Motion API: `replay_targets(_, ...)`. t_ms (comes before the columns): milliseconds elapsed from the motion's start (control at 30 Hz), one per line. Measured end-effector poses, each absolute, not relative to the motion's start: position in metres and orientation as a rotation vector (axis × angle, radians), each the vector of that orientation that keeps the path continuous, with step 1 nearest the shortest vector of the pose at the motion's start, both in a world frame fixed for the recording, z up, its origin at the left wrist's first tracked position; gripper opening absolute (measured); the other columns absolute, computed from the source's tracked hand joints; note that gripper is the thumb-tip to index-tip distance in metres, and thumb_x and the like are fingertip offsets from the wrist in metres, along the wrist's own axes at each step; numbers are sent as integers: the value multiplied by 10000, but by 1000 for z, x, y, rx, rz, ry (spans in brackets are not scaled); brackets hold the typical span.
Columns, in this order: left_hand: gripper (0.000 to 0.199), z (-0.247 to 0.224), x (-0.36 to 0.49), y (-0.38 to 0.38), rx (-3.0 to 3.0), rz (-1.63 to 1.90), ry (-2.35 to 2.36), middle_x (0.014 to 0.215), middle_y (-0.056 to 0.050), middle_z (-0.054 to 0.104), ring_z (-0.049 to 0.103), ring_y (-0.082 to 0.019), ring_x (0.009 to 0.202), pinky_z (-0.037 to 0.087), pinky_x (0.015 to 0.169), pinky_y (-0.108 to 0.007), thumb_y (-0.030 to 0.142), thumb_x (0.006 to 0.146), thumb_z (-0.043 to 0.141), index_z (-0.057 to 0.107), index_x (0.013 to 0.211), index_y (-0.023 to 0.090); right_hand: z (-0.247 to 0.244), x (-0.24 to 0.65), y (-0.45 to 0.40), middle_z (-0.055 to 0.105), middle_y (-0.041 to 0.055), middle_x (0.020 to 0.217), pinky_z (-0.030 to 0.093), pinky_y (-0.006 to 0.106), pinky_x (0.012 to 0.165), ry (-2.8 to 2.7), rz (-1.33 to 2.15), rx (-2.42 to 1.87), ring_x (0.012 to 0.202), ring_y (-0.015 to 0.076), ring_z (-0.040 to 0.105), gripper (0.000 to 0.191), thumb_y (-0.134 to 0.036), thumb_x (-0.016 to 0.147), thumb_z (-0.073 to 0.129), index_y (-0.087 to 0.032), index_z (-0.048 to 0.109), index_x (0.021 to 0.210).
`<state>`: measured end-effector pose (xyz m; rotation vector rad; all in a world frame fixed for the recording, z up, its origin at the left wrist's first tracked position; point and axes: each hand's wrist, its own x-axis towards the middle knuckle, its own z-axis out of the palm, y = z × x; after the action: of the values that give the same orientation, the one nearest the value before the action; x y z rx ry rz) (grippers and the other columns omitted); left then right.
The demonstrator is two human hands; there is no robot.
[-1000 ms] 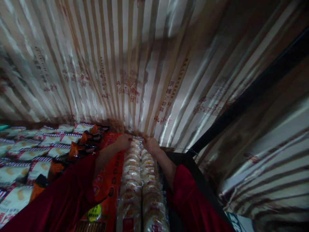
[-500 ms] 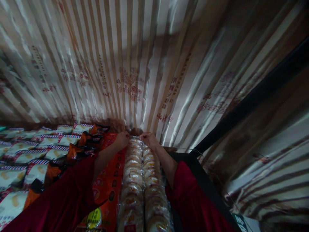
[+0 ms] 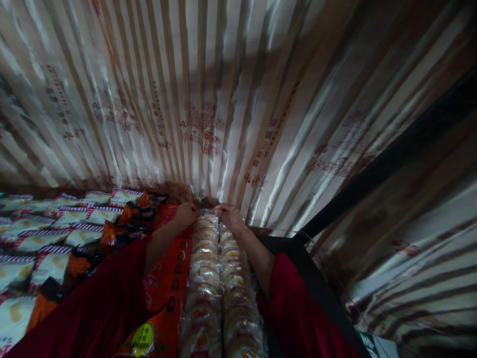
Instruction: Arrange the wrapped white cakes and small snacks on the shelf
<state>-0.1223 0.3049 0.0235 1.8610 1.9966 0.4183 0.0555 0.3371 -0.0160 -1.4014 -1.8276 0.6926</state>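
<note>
Two long rows of round, flat baked goods in clear wrappers run away from me: a left row [image 3: 204, 278] and a right row [image 3: 236, 288]. At the far end of the left row, my left hand [image 3: 186, 215] pinches the corner of a clear wrapper. My right hand [image 3: 229, 217] pinches the same wrapper's other corner, its wrist over the far end of the right row. The wrapper edge lies stretched between my fingertips. Both sleeves are dark red. Dim light blurs the finer detail of the fingers.
Left of the rows lie flat orange-red packages [image 3: 164, 283] with a yellow round label. Farther left are several white snack bags [image 3: 52, 263] and orange-black bags [image 3: 110, 233]. A pleated printed curtain [image 3: 201, 99] hangs behind. A dark pole [image 3: 372, 164] slants at right above a black surface [image 3: 298, 268].
Both hands stay at the far end of the rows with almost no movement. The view has shifted very slightly.
</note>
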Motion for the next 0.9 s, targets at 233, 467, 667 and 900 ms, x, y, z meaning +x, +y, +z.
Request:
replay_targets(233,215,22,-117,305,1817,483,2034,954,-81,710,639,-140,860,449,729,-189,189,830,516,694,929,122,0,62,328,693,29,786,450,333,840,-1984,328,-1299,850,194,613,163,-327,783,587,-222,668,689)
replay_targets(467,216,23,-116,305,1788,514,2073,942,-86,709,639,-145,860,452,739,-202,175,831,497,691,916,127,-9,65,329,703,9,748,340,397,1016,-2165,400,-1151,911,182,629,190,-330,776,638,-248,674,608)
replay_targets(667,223,23,-115,304,1774,507,2070,965,-102,703,638,-154,886,444,746,-201,177,843,492,683,933,106,-17,68,330,703,7,717,342,426,1019,-2152,456,-1070,892,191,636,120,-296,725,685,-245,684,617)
replay_targets(900,270,26,-114,302,1736,485,2083,988,-141,691,638,-188,918,442,736,-218,204,866,451,678,944,81,-23,64,329,704,6,706,366,422,1006,-2065,413,-1090,892,197,639,139,-191,706,668,-251,664,580)
